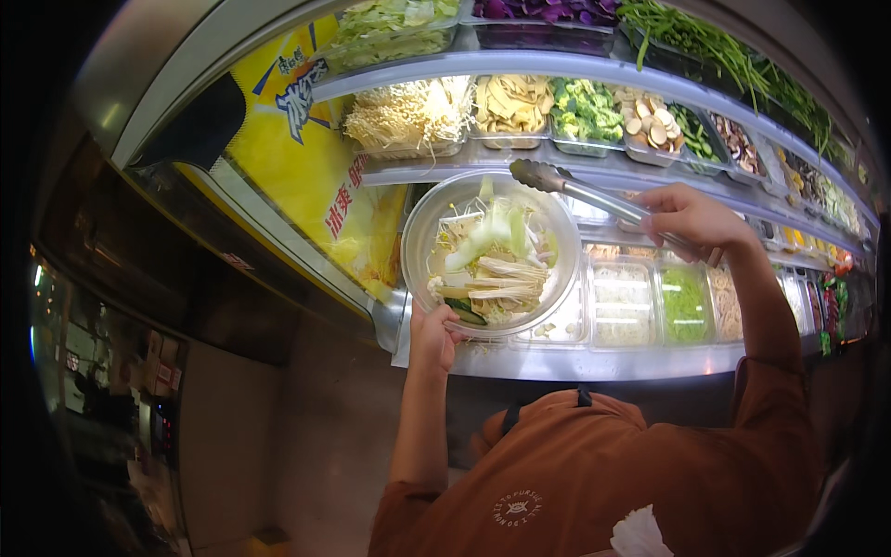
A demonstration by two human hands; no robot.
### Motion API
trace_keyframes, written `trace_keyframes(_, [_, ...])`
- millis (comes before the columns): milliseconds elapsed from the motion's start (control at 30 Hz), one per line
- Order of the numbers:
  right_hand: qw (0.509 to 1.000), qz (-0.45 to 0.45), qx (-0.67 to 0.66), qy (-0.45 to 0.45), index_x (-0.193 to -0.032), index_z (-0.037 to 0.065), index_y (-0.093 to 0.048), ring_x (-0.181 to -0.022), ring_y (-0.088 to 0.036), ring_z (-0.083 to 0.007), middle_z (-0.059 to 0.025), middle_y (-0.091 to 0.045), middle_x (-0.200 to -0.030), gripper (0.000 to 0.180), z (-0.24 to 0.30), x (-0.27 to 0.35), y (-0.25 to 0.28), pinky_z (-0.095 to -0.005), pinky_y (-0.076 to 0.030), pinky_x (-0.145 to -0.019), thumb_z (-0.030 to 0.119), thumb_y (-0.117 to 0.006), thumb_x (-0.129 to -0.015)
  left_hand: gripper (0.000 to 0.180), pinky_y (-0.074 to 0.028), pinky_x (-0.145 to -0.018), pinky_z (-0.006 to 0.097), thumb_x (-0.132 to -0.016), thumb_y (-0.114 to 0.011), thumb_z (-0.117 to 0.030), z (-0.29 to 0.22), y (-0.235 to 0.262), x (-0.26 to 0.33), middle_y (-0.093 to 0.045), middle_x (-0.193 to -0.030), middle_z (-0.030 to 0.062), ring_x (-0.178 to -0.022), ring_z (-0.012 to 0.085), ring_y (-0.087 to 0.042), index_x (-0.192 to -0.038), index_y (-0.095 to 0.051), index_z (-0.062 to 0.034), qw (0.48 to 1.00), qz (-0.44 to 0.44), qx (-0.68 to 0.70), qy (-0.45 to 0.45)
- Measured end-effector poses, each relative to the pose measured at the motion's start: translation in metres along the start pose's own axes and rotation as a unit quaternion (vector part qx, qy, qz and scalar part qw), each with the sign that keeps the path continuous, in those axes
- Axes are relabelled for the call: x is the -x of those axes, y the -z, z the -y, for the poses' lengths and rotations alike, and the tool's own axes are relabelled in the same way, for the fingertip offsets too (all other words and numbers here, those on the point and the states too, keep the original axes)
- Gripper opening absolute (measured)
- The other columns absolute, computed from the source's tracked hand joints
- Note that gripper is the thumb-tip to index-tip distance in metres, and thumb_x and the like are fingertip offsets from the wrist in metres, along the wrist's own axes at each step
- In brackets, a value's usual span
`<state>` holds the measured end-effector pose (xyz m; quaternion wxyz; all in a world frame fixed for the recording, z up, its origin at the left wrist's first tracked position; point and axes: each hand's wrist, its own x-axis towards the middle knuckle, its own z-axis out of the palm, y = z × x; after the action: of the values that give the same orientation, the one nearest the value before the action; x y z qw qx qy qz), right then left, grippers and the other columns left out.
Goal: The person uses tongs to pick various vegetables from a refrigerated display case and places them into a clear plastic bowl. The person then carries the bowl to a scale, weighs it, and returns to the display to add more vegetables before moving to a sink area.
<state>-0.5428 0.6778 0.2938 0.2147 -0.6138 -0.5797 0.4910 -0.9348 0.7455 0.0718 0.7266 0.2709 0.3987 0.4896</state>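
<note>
My left hand (433, 340) grips the near left rim of a round translucent bowl (414, 243), thumb over the edge. Inside lie enoki mushrooms (506, 281), pale green cabbage pieces (499, 232), bean sprouts and a slice with dark green skin (464, 312). Metal tongs (603, 201) are in my right hand (691, 219), its fingers wrapped round their handle end. The scalloped tips of the tongs point left, over the bowl's far right rim, with no food visible in them. Behind the bowl sits a tub of loose enoki (413, 116).
Lit shelves (501, 165) carry clear tubs of tofu skin (512, 105), broccoli (587, 113), sliced mushrooms (651, 121) and purple cabbage (548, 9). Lower tubs hold white shreds (623, 304) and green strips (685, 304). A yellow side panel (316, 176) bounds the left. Leafy greens (733, 56) overhang the upper shelf.
</note>
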Motion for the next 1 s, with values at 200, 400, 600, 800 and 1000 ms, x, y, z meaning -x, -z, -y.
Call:
trace_keyframes(200, [0.988, -0.033, -0.152, -0.008, -0.139, -0.004, -0.055, -0.041, -0.053, -0.0081, -0.0039, -0.063, -0.076, 0.041, -0.068, 0.001, -0.01, -0.023, -0.041, -0.036, 0.015, -0.059, -0.103, 0.094, -0.065, -0.075, 0.046, -0.071, -0.044, 0.011, 0.019, 0.011, 0.009, -0.051, -0.144, 0.015, -0.119, 0.0348, -0.064, -0.161, -0.029, -0.014, 0.999, -0.027, 0.022, 0.039])
trace_keyframes(400, [0.957, 0.035, -0.288, 0.023, -0.119, 0.003, -0.056, -0.043, -0.053, -0.008, -0.003, -0.061, -0.08, 0.024, -0.136, -0.007, -0.035, -0.0207, -0.042, -0.037, 0.024, -0.048, -0.111, 0.096, -0.059, -0.093, 0.038, -0.071, -0.043, 0.012, 0.102, 0.042, 0.059, -0.052, -0.147, 0.0131, -0.125, 0.0296, -0.06, -0.163, -0.034, -0.0171, 0.977, -0.172, 0.116, 0.054])
trace_keyframes(600, [0.953, 0.109, -0.28, -0.026, -0.105, 0.007, -0.054, -0.041, -0.047, -0.0059, 0.0004, -0.055, -0.074, 0.017, -0.178, -0.062, -0.112, -0.0213, -0.035, -0.036, 0.022, -0.048, -0.109, 0.095, -0.056, -0.094, 0.038, -0.074, -0.043, 0.012, 0.166, 0.074, 0.178, -0.053, -0.146, 0.0146, -0.122, 0.0274, -0.059, -0.163, -0.036, -0.0193, 0.908, -0.373, 0.178, 0.065])
trace_keyframes(800, [0.955, 0.235, -0.174, -0.059, -0.138, 0.001, -0.05, -0.044, -0.05, -0.0095, -0.0007, -0.055, -0.066, 0.051, -0.137, -0.077, -0.286, -0.026, -0.04, -0.04, 0.027, -0.072, -0.1, 0.093, -0.058, -0.089, 0.037, -0.073, -0.043, 0.013, 0.177, 0.132, 0.301, -0.051, -0.149, 0.0187, -0.115, 0.0266, -0.063, -0.162, -0.037, -0.0138, 0.882, -0.426, 0.192, -0.068])
trace_keyframes(1000, [0.957, 0.276, -0.086, 0.032, -0.133, -0.005, -0.05, -0.042, -0.051, -0.0098, -0.0026, -0.056, -0.062, 0.055, -0.091, -0.124, -0.42, -0.0272, -0.041, -0.038, 0.022, -0.077, -0.094, 0.086, -0.06, -0.081, 0.032, -0.075, -0.048, 0.01, 0.163, 0.197, 0.326, -0.059, -0.136, 0.0156, -0.114, 0.0263, -0.065, -0.159, -0.037, -0.0039, 0.873, -0.427, 0.153, -0.177])
